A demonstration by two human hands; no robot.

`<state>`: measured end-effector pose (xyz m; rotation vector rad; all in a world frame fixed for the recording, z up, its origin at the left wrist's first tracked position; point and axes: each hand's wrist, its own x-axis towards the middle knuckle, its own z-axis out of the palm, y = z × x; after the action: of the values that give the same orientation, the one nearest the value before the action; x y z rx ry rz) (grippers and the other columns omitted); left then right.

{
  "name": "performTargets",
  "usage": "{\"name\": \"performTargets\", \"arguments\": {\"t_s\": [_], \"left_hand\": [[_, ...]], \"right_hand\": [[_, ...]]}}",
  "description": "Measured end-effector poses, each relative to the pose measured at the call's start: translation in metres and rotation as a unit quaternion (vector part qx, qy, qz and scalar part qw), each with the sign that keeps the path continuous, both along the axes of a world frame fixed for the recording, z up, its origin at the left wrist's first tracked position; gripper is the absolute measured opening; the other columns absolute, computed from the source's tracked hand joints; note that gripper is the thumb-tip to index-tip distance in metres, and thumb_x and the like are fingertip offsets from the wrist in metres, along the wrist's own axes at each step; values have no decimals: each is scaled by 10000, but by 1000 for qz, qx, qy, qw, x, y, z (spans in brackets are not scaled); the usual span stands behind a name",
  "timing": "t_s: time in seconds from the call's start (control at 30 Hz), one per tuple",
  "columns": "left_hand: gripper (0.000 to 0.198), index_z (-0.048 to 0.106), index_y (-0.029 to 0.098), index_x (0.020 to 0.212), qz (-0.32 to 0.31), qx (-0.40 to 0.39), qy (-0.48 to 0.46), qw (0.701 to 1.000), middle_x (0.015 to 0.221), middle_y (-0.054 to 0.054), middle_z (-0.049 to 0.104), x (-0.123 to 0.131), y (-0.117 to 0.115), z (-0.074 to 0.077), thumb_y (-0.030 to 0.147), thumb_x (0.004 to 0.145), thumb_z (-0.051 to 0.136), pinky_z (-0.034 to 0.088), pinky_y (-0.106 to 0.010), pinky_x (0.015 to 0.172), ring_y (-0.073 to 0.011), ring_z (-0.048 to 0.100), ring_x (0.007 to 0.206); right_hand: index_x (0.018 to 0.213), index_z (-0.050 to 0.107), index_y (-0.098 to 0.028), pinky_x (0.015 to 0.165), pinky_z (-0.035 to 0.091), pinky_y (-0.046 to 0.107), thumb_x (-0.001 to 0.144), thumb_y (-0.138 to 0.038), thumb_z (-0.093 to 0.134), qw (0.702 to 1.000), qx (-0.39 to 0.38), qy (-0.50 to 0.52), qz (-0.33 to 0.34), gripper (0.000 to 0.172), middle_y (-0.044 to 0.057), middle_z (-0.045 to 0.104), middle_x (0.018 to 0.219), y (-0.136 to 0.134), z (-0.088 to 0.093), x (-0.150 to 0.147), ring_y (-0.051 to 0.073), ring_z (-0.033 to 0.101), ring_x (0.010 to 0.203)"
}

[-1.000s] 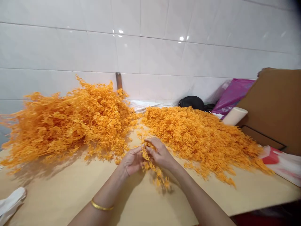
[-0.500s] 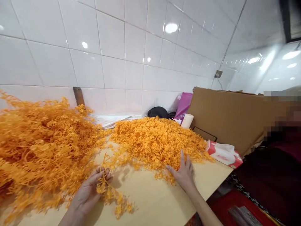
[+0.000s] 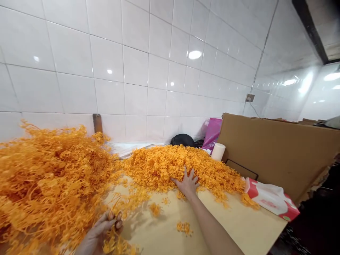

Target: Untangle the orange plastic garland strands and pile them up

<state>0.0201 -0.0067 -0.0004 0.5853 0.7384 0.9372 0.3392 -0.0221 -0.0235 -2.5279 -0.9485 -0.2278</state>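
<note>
Far side: glossy white tiled wall. Left: tall tangled heap of orange sprigs, wiry curled stems, frilly flower-like tufts, a flat brown strip upright behind it. Near left, left hand, fingertips pinched on the stem of one orange sprig; its tufts hang below the fingers, lower end cut off by frame edge. Crumpled white sheet far behind. Middle: smooth tan tabletop with a small loose clump near; beyond it a lower, denser orange mound, curly and fluffy. Right hand at the mound's near edge, fingers spread apart, nothing gripped. Far right of middle: rounded black pouch, shiny purple bag, smooth white cylinder. Right: big flat brown cardboard, torn edge; red-and-white tissue pack in front. Versus half a second ago: right hand is further left and farther in along the mound, loose clump now shows on open tabletop, left hand still has its sprig.
</note>
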Motion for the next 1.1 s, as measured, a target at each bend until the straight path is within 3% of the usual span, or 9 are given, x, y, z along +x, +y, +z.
{"name": "performTargets", "arguments": {"t_s": [0.23, 0.33, 0.5, 0.57, 0.63, 0.73, 0.8, 0.93, 1.1], "left_hand": [[142, 539, 137, 664, -47, 39, -56, 997, 633, -24, 528, -12, 5, 4, 16, 614, 486, 374, -173, 395, -48, 393, 425], [141, 547, 123, 663, -50, 53, -82, 994, 634, -41, 532, -14, 6, 6, 27, 611, 458, 360, -180, 392, -47, 374, 411], [171, 540, 115, 640, -49, 60, -103, 992, 605, -48, 525, -19, 5, 13, 232, 726, 449, 339, -193, 378, -39, 325, 365], [216, 530, 120, 629, -35, 58, -91, 994, 577, -27, 512, -20, 6, 14, 276, 756, 451, 341, -186, 382, -30, 312, 351], [193, 531, 122, 636, -30, 59, -80, 995, 547, -6, 497, -21, 7, 12, 233, 771, 449, 341, -172, 382, -21, 301, 338], [147, 562, 113, 718, -45, 50, -84, 994, 551, -3, 499, -19, 8, 9, 146, 775, 431, 372, -166, 403, -28, 358, 363], [139, 575, 109, 785, -45, 34, -91, 994, 570, -11, 511, -18, 6, 9, 111, 764, 437, 409, -171, 440, -46, 430, 418], [126, 577, 111, 794, -54, 18, -90, 994, 708, -56, 578, -15, 3, 12, 83, 739, 467, 482, -236, 574, -107, 555, 591], [100, 572, 114, 757, -19, 34, -97, 995, 783, -50, 590, -15, 9, 12, 63, 714, 497, 494, -270, 638, -124, 580, 669]], "right_hand": [[1344, 71, -199, 804, 307, 530, 520, -761, 424, 981, -146, 100, 78, 1058, 206, -8, 1376, -14, 39, 5, 460, 197, 1168], [1338, 116, -196, 827, 331, 459, 474, -711, 535, 969, -187, 109, 121, 1090, 220, 60, 1362, -32, 56, 9, 413, 298, 1144], [1297, 256, -226, 825, 345, 417, 571, -617, 563, 964, -199, 74, 159, 880, 183, 249, 1306, -77, 77, -10, 343, 410, 1075], [1270, 319, -211, 834, 330, 439, 690, -574, 471, 971, -161, 12, 175, 701, 177, 299, 1278, -97, 77, -30, 341, 404, 1076], [1267, 336, -218, 885, 286, 446, 766, -525, 391, 962, -110, -57, 243, 590, 152, 281, 1306, -113, 69, -55, 326, 334, 1137], [1280, 295, -314, 958, 186, 449, 785, -522, 361, 906, -99, -80, 403, 541, 54, 181, 1379, -123, 45, -88, 287, 190, 1223], [1257, 321, -356, 965, 153, 462, 797, -523, 333, 878, -118, -76, 457, 490, 14, 166, 1388, -116, 29, -98, 278, 147, 1237], [1213, 409, -296, 914, 213, 465, 843, -432, 281, 895, -130, -116, 410, 415, 63, 288, 1332, -84, 16, -89, 270, 244, 1182], [930, 590, -212, 724, 342, 397, 812, -315, 362, 900, -162, -169, 368, 276, 123, 495, 1070, -65, 36, -96, 267, 454, 919]]}}
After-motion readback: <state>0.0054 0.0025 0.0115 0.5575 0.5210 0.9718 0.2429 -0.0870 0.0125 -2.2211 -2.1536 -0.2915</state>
